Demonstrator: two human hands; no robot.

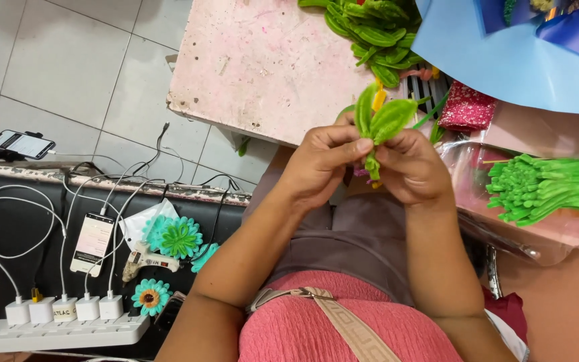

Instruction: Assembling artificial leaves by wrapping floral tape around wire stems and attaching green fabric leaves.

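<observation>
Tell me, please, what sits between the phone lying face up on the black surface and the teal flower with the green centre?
In the head view, a white glue gun lies between the phone and the teal flower, resting just below them.

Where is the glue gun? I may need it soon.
In the head view, the glue gun lies at lower left on the dark bench, just below the teal flower and right of the phone.

I count two hands, my left hand (319, 164) and right hand (413, 167), on one green pipe-cleaner leaf piece (380, 121). I see two phones (93, 241), four white chargers (65, 308) in one power strip (55, 332), three craft flowers (179, 238) and one glue gun (145, 261).
</observation>
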